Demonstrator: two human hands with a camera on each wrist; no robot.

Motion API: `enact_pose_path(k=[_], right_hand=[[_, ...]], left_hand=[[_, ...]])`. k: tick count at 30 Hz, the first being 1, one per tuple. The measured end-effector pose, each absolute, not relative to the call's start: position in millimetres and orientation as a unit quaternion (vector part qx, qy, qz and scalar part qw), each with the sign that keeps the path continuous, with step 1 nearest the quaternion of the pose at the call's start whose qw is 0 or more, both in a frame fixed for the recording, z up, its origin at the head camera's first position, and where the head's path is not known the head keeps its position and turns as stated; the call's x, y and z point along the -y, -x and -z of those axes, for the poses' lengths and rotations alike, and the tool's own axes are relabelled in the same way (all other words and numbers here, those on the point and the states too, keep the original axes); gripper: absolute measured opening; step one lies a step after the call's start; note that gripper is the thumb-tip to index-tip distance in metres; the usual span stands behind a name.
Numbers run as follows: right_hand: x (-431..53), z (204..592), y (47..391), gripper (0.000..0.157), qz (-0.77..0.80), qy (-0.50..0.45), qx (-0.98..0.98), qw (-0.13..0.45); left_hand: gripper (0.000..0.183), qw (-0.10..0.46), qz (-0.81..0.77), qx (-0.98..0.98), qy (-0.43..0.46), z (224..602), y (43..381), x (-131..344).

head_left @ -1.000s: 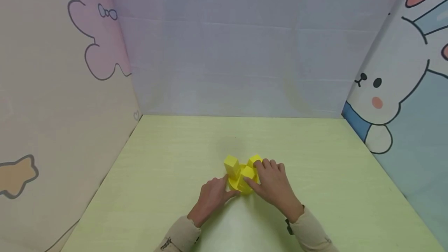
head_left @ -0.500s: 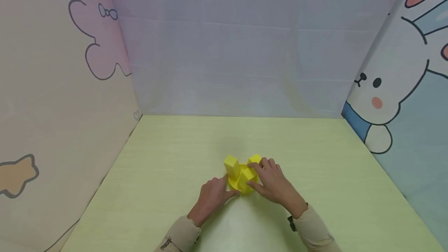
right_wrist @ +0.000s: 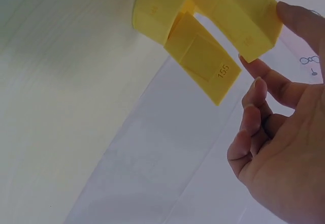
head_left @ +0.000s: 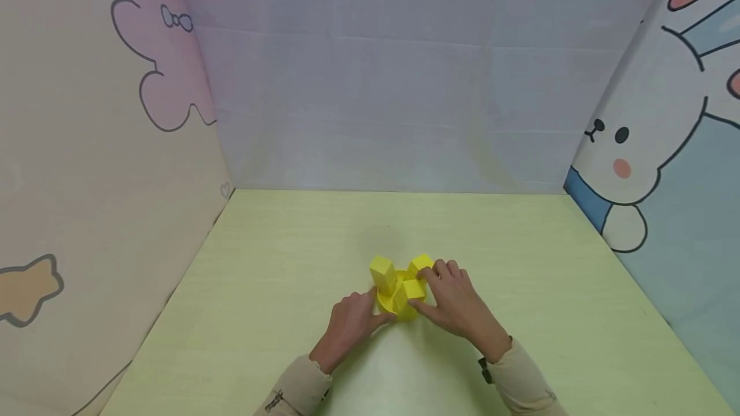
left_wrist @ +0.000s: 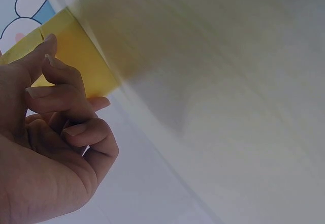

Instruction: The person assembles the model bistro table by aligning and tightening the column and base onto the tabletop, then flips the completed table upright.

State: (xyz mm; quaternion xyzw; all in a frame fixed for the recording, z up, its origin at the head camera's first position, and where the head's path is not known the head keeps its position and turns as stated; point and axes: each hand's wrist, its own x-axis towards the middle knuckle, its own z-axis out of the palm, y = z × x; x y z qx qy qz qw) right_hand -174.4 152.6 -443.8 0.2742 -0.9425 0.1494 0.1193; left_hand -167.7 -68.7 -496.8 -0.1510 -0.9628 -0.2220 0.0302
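Note:
A round yellow piece (head_left: 385, 305) sits on the table in the head view, with yellow blocks rising from it. My left hand (head_left: 351, 323) grips its near left side between thumb and forefinger; the left wrist view shows that yellow side (left_wrist: 84, 56) at the fingertips. Between thumb and forefinger of my right hand (head_left: 453, 303) is a yellow block (right_wrist: 254, 13), angled over the round piece. Beside it in the right wrist view leans another block (right_wrist: 203, 61), marked 155. One block (head_left: 382, 272) stands at the left of the round piece.
The pale green table (head_left: 289, 242) spreads around the hands. A plain whitish back panel (head_left: 370, 114) and side panels with cartoon prints (head_left: 636, 146) border it.
My right hand has shifted slightly to the right and nearer, and the block in its fingers has turned and tilted a little. My left hand has kept its grip in place.

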Motion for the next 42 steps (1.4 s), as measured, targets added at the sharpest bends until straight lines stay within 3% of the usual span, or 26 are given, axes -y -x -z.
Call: enact_pose_path(k=[18, 42], right_hand=[[-150.7, 442.3, 172.5, 0.039, -0.140, -0.262, 0.945, 0.137], [-146.5, 438.5, 164.7, 0.043, -0.133, -0.250, 0.953, 0.111]], left_hand=[[0.047, 0.027, 0.241, 0.958, 0.153, 497.2, 168.7, 69.5], [0.044, 0.030, 0.238, 0.958, 0.157, 498.7, 169.6, 70.9]])
